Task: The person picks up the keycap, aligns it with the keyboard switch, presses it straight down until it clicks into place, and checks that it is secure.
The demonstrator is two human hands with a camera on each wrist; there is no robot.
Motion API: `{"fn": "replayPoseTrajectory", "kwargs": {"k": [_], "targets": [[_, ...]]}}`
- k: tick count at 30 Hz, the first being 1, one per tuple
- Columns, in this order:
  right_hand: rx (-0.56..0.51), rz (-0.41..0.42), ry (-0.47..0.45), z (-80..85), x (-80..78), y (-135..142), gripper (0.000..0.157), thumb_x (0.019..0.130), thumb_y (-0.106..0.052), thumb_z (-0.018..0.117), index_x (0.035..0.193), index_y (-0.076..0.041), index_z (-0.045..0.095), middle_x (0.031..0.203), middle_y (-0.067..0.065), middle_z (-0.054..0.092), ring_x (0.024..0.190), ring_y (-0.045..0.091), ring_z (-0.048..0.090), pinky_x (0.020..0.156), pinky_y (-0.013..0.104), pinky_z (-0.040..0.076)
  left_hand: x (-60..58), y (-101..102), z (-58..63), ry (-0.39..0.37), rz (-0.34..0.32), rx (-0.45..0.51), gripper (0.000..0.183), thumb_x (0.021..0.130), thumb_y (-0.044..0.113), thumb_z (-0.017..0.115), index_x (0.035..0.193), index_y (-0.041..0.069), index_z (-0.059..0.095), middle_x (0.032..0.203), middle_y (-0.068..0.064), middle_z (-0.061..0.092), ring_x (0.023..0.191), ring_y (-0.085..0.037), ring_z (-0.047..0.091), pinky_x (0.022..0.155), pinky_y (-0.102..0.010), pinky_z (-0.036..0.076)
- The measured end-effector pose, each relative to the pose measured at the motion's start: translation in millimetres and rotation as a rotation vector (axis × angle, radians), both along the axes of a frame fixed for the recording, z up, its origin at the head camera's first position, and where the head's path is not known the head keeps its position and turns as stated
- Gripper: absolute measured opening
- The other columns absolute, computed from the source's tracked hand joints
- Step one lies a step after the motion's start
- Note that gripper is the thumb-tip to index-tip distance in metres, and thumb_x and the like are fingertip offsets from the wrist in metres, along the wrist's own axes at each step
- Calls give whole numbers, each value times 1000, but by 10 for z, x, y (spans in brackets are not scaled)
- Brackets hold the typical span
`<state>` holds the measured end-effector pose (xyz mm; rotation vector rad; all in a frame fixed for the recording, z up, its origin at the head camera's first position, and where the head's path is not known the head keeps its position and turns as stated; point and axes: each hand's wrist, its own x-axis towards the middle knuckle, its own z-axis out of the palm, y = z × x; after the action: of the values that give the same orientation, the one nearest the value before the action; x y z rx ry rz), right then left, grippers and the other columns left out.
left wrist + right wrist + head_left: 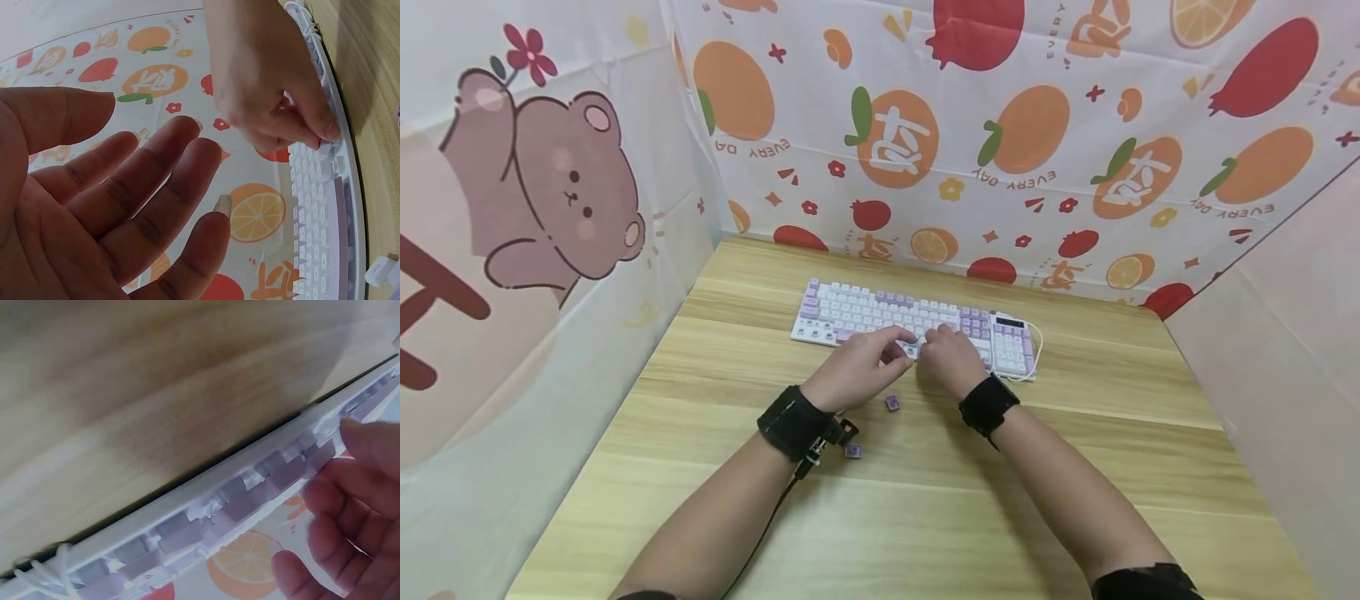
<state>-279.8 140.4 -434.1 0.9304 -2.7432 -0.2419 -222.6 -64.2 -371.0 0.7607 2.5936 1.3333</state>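
I can read "EVERY DAY" on the fruit-printed cloth (951,108) behind the bench (925,533), repeated upside down beneath the oranges; the legends on the keyboard (880,312) are too small for me to make out. My left hand (857,362) hangs over the keyboard's front edge, fingers loosely spread and thumb well apart from them, with nothing held. My right hand (953,358) is bent down onto the front row, its fingers curled, thumb and forefinger pinching a keycap (325,147) there. The keyboard lies near the cloth, white and lilac plastic with squarish caps, several front-row spots showing dark. At its right end I see a small dark panel (1011,322) and a looped white cable (1040,342). An upper loose purple cap (892,403) and a lower loose purple cap (853,451) sit on the light, wood-grained bench, close to my left wrist's black strap (795,422).
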Motion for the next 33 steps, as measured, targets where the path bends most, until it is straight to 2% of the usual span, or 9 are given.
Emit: {"fn": "replayPoseTrajectory", "kwargs": {"k": [7,11,14,18,21,24,26,29,33], "targets": [[-110,14,-47,-16,40,54,20,90,-12,61,70,-12,60,72,1,58,64,20,49,51,32,43,-39,-6,52,58,0,-5,30,97,23,62,126,15,62,92,1,72,71,-11,61,61,-28,50],[-122,-12,-112,-15,24,107,17,94,-17,59,78,-13,60,74,0,56,69,19,52,56,33,44,-58,-23,69,55,-1,2,32,98,26,61,127,15,61,95,0,73,75,-11,62,63,-29,51],[-165,-67,-213,16,60,102,15,95,-21,61,87,-12,70,73,-2,55,69,17,52,58,33,44,-48,-48,62,44,25,14,32,97,26,61,128,16,60,96,-1,73,81,-10,65,69,-30,52],[-302,-122,-398,80,220,-23,17,95,-25,63,98,-15,76,70,0,56,64,15,50,57,32,42,-10,-74,52,22,29,21,31,98,24,60,128,17,60,98,-1,74,87,-10,67,74,-32,54],[-359,-72,-487,67,352,-162,22,94,-29,64,108,-16,75,83,2,65,72,14,57,64,30,47,1,-79,35,9,24,19,32,98,24,59,129,17,60,100,-3,74,88,-10,67,76,-32,54],[-355,-2,-551,32,440,-284,25,91,-33,70,108,-15,74,93,3,69,79,13,60,71,29,49,0,-83,36,15,32,21,32,98,24,59,130,18,59,101,-4,74,90,-11,67,78,-34,54],[-348,7,-590,12,476,-333,23,87,-30,74,102,-13,75,91,0,69,79,11,60,72,27,50,-8,-85,36,20,38,20,32,98,25,59,129,18,60,100,-2,74,91,-11,68,79,-35,54],[-350,-12,-666,-9,502,-348,9,85,-22,76,90,-14,75,75,-7,64,70,9,57,68,24,47,-18,-88,27,24,37,20,32,98,25,59,129,19,60,100,0,73,93,-11,68,80,-35,54],[-463,-16,-741,7,505,-285,10,85,-12,70,93,-13,76,81,-9,69,75,6,61,71,23,50,-32,-84,5,26,32,19,32,98,25,60,129,19,60,100,2,73,92,-11,68,79,-35,54]]}}
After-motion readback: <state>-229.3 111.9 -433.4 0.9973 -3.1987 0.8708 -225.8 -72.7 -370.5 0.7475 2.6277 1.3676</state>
